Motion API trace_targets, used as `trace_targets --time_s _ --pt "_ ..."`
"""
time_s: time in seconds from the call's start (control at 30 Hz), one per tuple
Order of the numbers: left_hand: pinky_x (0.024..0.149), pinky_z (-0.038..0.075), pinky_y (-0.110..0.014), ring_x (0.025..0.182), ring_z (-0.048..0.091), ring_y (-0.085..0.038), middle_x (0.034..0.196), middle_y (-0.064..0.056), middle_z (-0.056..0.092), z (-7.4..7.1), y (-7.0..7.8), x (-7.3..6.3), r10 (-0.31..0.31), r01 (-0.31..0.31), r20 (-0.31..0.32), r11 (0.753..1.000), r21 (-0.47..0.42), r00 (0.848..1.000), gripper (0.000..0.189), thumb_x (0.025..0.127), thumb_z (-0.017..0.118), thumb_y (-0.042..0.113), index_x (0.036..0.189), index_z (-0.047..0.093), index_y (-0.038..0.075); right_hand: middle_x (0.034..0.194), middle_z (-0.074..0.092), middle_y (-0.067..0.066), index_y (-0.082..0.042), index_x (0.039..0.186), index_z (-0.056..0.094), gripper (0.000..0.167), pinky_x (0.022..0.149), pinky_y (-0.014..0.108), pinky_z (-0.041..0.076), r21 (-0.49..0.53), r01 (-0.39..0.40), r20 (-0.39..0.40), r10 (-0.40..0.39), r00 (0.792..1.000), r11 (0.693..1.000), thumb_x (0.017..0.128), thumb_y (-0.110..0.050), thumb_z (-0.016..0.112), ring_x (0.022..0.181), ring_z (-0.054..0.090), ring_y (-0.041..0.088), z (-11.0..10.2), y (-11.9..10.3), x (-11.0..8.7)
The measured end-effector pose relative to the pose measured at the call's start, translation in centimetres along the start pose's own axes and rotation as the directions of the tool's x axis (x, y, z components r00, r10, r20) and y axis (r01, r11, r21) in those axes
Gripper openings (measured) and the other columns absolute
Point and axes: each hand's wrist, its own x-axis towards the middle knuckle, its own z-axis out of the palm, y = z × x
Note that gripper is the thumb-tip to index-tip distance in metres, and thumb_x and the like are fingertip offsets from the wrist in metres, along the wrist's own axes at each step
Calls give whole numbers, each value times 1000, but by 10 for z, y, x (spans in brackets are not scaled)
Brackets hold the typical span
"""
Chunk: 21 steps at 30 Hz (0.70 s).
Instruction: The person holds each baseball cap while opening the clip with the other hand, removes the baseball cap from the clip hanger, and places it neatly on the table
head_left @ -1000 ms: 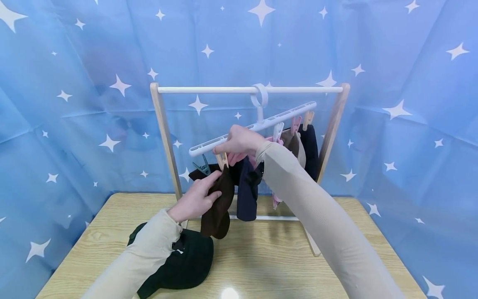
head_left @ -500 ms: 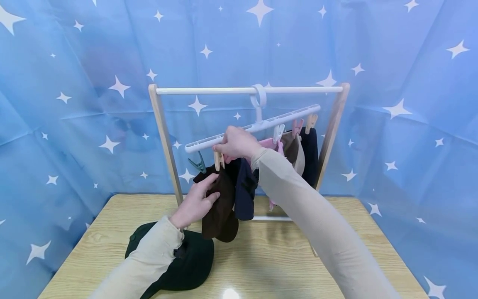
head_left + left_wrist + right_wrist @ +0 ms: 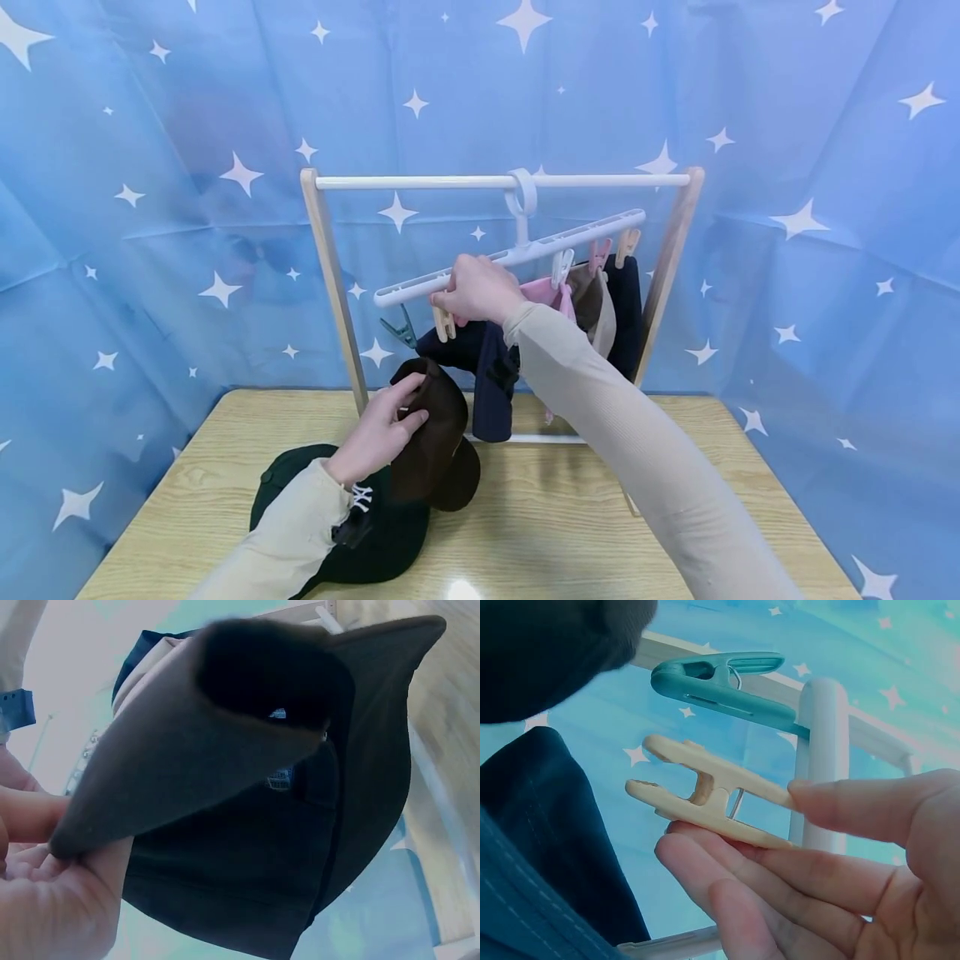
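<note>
A dark brown cap (image 3: 442,400) hangs from my left hand (image 3: 378,433), which pinches its edge between thumb and fingers. In the left wrist view the cap (image 3: 172,765) shows its folded edge and dark inside. Up at the white hanger (image 3: 408,289), my right hand (image 3: 483,287) squeezes a beige clothespin (image 3: 444,325). The right wrist view shows this clothespin (image 3: 720,791) spread apart with nothing in its mouth. Beside it on the hanger is a teal clothespin (image 3: 401,327), holding nothing. The brown cap is apart from both clothespins.
A navy cap (image 3: 492,408) hangs close by on the right. Pink (image 3: 542,289), beige-brown (image 3: 602,321) and black (image 3: 624,308) caps hang farther along the tilted hanger. The rack's top bar (image 3: 412,182) carries the hanger. A dark green cap (image 3: 390,542) lies on the table (image 3: 562,542).
The brown cap has come away from the beige clothespin and moved down and slightly left with my left hand. My right hand stays nearly in place at the clothespin.
</note>
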Motion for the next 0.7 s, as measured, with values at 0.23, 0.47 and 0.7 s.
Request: trace_targets --time_s 0.23,0.47,0.7 --pt "80 43 -41 101 53 -24 103 -4 67 -5 -8 -13 -39 38 26 999 9 999 32 94 53 -5 123 57 8 54 60 2 -7 66 74 42 42 24 24 10 -2 -9 2 1000 1000 92 -40 64 45 39 12 1 0 -2" --pt "78 51 -36 96 62 -23 108 -10 65 -13 -20 -31 -121 127 83 988 -84 989 34 97 50 -1 130 51 8 44 37 -3 -12 49 53 48 39 25 19 17 13 -109 -11 994 1000 86 -41 67 40 30 11 9 1 -3" --pt "80 51 -36 100 62 -29 112 -18 63 -24 -35 -51 -236 253 99 936 -245 967 38 99 49 1 136 44 3 45 40 -6 -17 49 56 47 41 29 30 -71 26 -287 -46 957 997 84 -45 66 46 44 15 17 1 -6"
